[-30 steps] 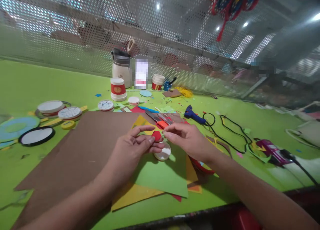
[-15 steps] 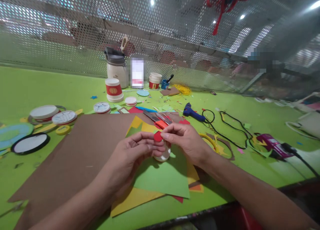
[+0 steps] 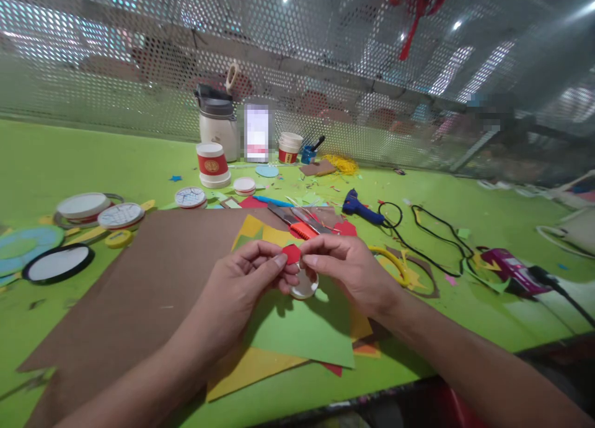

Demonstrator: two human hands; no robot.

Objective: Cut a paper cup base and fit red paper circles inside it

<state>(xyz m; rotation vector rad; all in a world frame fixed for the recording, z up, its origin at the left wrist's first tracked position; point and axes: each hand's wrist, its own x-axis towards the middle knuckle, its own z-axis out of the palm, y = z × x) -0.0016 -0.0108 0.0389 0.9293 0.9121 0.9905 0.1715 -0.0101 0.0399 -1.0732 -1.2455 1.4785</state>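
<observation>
Both hands meet over the middle of the green table (image 3: 465, 217). My left hand (image 3: 242, 285) and my right hand (image 3: 344, 270) pinch a small red paper piece (image 3: 292, 254) between thumbs and forefingers. Just under the fingers lies a small round white lid (image 3: 304, 285) on a green paper sheet (image 3: 302, 329). Yellow and red sheets stick out from beneath the green one. A large brown card sheet (image 3: 149, 279) lies under my left forearm.
Scissors with an orange grip (image 3: 297, 224) lie beyond the hands. A blue glue gun (image 3: 357, 208) with a black cord and a pink glue gun (image 3: 504, 270) sit to the right. Round discs (image 3: 83, 205), a red-and-white cup (image 3: 211, 164) and a white jug (image 3: 218, 127) stand left and behind. A perforated metal screen backs the table.
The hands have closed together: both now pinch the red piece, which the left hand alone held a second ago. The view has shifted slightly.
</observation>
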